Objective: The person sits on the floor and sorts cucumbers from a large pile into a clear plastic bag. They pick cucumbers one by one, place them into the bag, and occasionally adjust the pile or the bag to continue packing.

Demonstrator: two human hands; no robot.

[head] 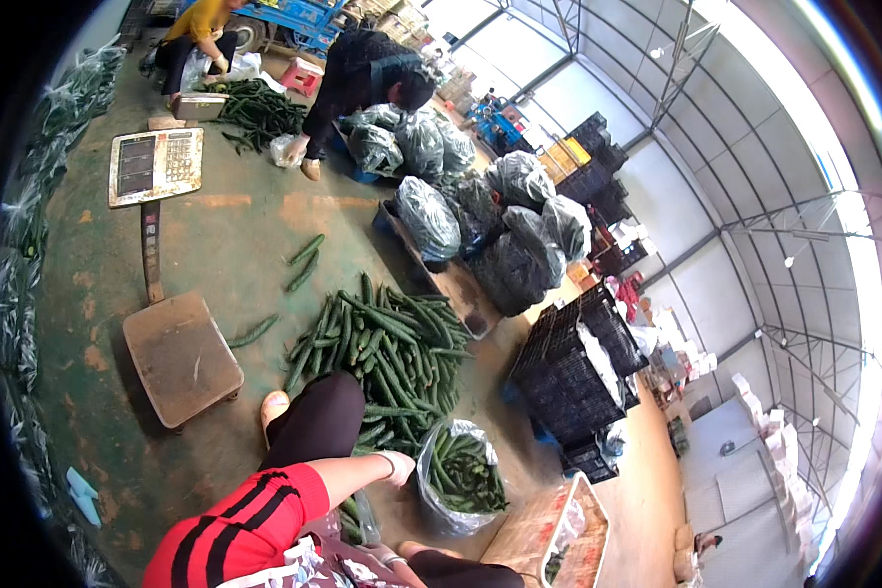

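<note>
My left hand [398,468], pale and apparently gloved, reaches out from a red striped sleeve. It is between the cucumber heap [393,345] on the floor and a clear plastic bag [452,520] that stands upright, full of cucumbers [464,470]. Its fingers are too blurred to show a grip. Low in the view, my right hand [383,553] is beside a second clear bag [367,517] with cucumbers in it, between my legs. Whether it grips that bag is partly hidden.
A platform scale [184,360] stands left of my knee, near loose cucumbers [305,270]. Filled bags [514,268] crowd a pallet [441,287]. Black crates [577,371] and a lined basket [595,529] are to the right. Two people [363,81] [198,37] work beyond.
</note>
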